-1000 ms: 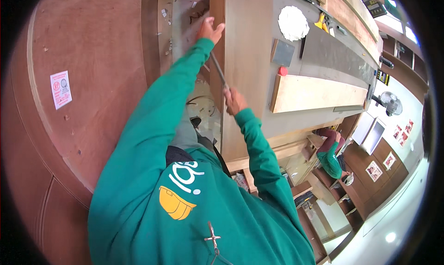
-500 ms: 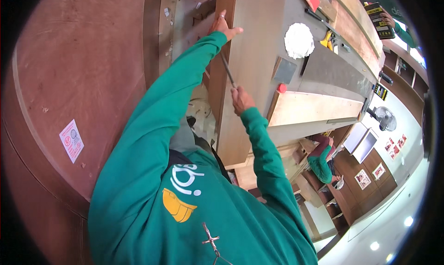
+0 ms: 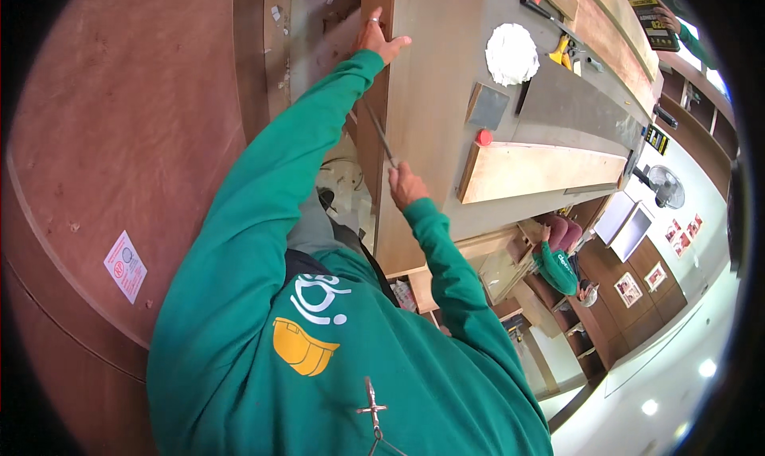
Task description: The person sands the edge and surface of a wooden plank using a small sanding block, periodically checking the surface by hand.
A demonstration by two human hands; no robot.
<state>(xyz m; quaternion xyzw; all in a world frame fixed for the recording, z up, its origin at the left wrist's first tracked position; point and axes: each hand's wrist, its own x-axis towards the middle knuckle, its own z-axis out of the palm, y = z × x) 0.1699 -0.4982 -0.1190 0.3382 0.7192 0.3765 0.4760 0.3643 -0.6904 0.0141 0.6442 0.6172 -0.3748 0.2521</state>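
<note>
A long wooden board point(image 3: 434, 82) with a brown face lies along the near side of the worktop, its edge toward me. My left hand point(image 3: 382, 42) rests on the far part of that edge, fingers stretched out and thumb spread over the top face. Closer to me, my right hand point(image 3: 408, 187) is closed around the end of a thin, dark, rod-like tool that looks like a file point(image 3: 380, 136). The file slants along the board's edge, and its far tip reaches below my left sleeve. Whether it touches the edge I cannot tell.
On the worktop are a white cloth wad point(image 3: 511, 54), a grey square block point(image 3: 485, 106), a red cap point(image 3: 484, 137), a pale plank point(image 3: 542, 173) and a yellow-handled tool point(image 3: 560, 51). One person's hand point(image 3: 668, 16) holds a black-and-yellow can; another person point(image 3: 562, 269) is farther off. A reddish-brown panel point(image 3: 135, 137) stands left.
My right hand has drawn back toward me along the board with the file. My left hand stays on the edge. The view has shifted slightly, and the farther person has changed posture.
</note>
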